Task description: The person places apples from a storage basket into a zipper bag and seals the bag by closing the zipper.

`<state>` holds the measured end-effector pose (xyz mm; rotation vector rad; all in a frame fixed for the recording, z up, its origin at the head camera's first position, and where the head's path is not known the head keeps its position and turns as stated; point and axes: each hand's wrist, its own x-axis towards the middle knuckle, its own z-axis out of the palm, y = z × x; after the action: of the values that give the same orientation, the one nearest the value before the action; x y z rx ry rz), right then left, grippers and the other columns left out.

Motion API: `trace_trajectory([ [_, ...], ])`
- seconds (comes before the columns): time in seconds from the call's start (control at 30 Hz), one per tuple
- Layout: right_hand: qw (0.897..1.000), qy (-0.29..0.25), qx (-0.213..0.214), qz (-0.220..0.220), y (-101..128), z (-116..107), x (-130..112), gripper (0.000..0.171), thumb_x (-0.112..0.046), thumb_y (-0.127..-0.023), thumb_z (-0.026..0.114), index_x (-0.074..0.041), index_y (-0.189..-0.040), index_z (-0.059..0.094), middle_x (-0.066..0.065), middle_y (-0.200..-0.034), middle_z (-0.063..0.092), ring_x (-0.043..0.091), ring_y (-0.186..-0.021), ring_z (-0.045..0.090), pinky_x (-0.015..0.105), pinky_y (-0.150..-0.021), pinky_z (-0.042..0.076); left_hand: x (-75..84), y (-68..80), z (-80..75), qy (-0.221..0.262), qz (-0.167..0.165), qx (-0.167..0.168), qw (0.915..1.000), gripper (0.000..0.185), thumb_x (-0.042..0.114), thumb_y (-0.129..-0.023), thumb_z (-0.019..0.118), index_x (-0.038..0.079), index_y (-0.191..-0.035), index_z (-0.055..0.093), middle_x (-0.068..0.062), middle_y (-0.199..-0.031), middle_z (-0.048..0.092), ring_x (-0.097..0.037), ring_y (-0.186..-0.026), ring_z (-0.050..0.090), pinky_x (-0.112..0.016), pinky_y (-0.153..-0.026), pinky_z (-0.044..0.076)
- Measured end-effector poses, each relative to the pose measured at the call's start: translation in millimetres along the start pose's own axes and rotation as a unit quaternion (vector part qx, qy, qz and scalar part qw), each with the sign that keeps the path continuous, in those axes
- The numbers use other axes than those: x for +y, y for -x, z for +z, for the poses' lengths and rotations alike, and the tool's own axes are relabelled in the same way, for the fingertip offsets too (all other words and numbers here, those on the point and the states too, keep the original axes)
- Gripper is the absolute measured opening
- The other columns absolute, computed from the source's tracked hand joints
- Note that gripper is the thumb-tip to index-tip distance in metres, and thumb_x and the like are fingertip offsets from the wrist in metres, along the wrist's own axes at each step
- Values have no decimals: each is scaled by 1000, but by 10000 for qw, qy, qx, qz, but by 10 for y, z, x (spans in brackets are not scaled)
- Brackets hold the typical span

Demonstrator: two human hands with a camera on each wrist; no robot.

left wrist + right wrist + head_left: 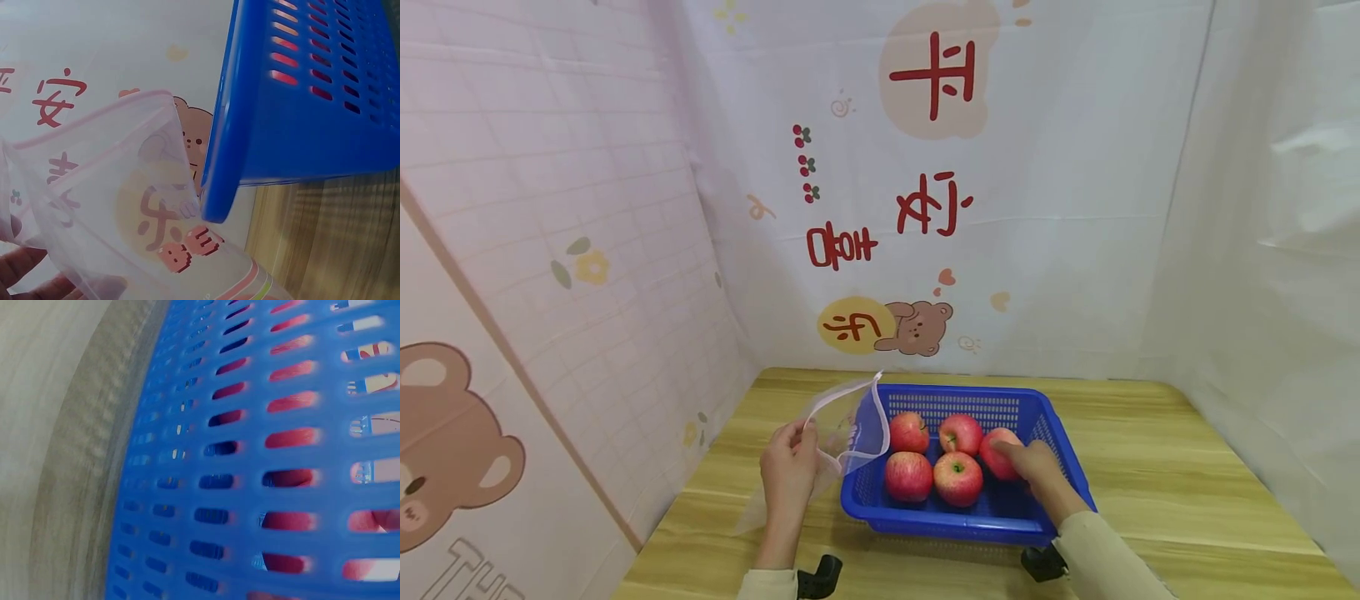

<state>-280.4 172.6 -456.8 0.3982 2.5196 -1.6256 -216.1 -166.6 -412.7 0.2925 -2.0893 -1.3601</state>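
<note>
The right hand (pixel 1040 468), fingers mostly hidden, grips one apple (pixel 997 467) of five in one basket (pixel 955 522); the left hand (pixel 790 467) pinches one clear bag (pixel 867 433).

A creased white sheet (pixel 1075 208) hangs behind the yellowish wood-grain bench (pixel 1165 467), printed with sideways red characters (pixel 934 76), cherries (pixel 806 165) and a small bear (pixel 928 327); the left sheet (pixel 535 417) shows a faint pinkish grid (pixel 602 167), flowers (pixel 592 266) and a larger bear (pixel 445 442); pale glare marks the right sheet (pixel 1262 333)
</note>
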Motion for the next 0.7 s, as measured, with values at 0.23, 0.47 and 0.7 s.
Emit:
trace_trajectory([
  [0.23,9999,-109,-87,-28,35,10,-55,94,-39,-91,63,25,-142,17,44,-145,24,54,-122,42,66,-94,43,-14,24,3,-16,82,-11,10000,25,18,-97,62,-2,-104,73,-17,-99,71,-34,-89,70,-48,-77,57],
  [0.47,9998,-176,39,-85,52,6,-108,95,-42,-91,63,25,-142,19,44,-144,27,51,-119,46,63,-93,45,-12,28,2,-53,92,47,9999,23,17,-96,63,-2,-103,74,-17,-97,71,-33,-89,70,-49,-78,57],
  [0.7,9993,-108,215,-270,114,14,-180,89,-40,-92,63,23,-143,24,41,-140,37,46,-109,50,54,-79,51,-3,16,13,-14,163,6,9999,23,17,-96,63,-3,-103,73,-17,-99,71,-35,-90,70,-50,-79,56],
])
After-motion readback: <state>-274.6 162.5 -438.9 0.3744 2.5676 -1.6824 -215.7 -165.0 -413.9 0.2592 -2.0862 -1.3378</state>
